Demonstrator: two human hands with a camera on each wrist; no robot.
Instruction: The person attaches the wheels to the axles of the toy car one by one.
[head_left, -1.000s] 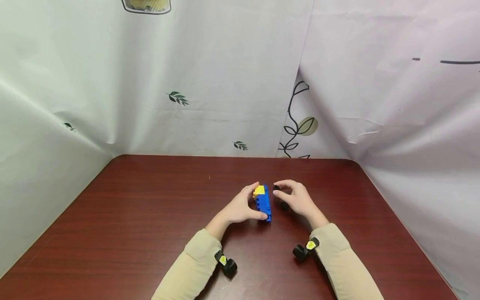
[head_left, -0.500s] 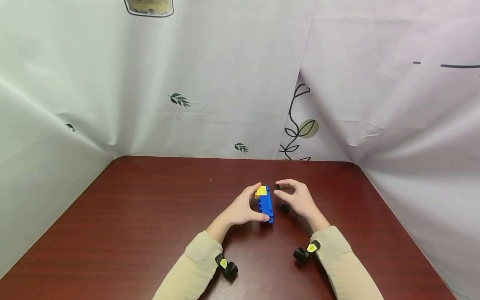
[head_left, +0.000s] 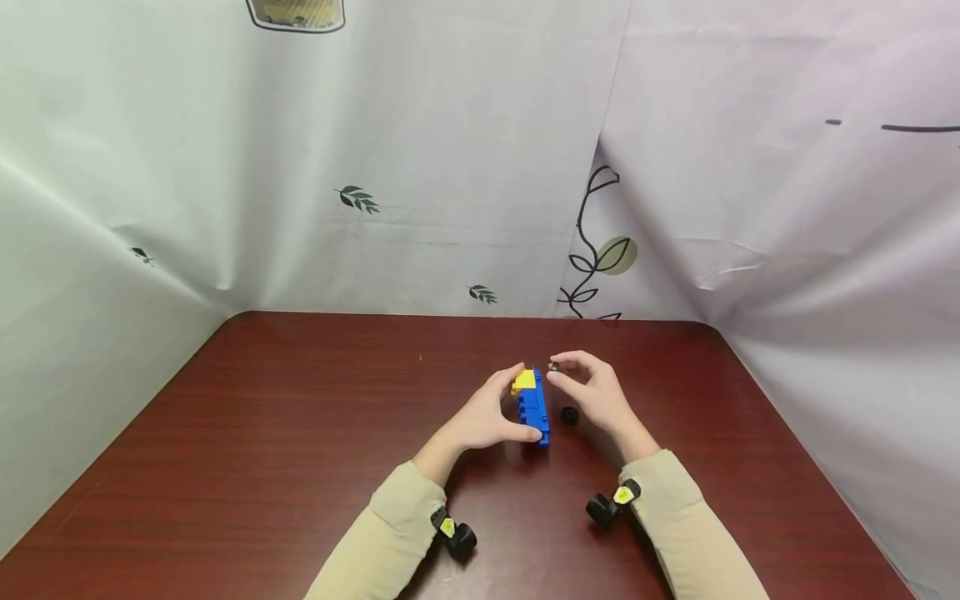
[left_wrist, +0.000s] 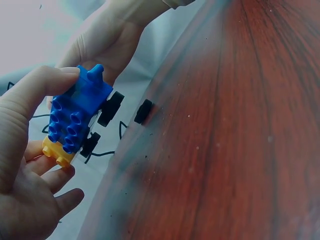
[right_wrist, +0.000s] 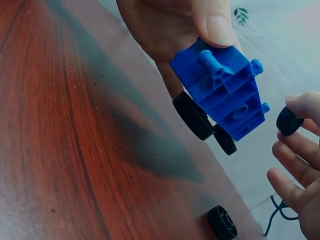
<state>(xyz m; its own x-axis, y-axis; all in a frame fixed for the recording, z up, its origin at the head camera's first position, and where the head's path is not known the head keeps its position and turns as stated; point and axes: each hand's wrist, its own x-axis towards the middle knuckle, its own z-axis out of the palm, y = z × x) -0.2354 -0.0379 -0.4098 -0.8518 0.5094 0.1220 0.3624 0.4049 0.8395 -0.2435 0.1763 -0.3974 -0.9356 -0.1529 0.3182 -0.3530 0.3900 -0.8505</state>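
The car (head_left: 532,408) sits right of centre in the head view, turned on its side above the desk (head_left: 262,433), studs facing left; whether its lower wheels touch the desk is hard to tell from these angles. The left hand (head_left: 480,414) grips it end to end, thumb on the blue near end, fingers at the yellow block (head_left: 525,379). To its right, the right hand (right_wrist: 305,145) pinches a small black wheel (right_wrist: 290,121) between thumb and fingertip. A loose wheel (head_left: 570,415) lies on the desk, just below the right hand in the head view.

In the right wrist view, the fitted wheels (right_wrist: 193,116) show at the car's lower left and bare pegs (right_wrist: 256,66) stick out at its right.

The car looks like hard plastic: light, stiff and rather smooth, so a squeeze should not bend it, though the yellow block might pull off its studs. Holding the solid blue body would be surest, clear of the pegs. The wheel, small and round, could roll or slip; pinching it by the rim suits it.
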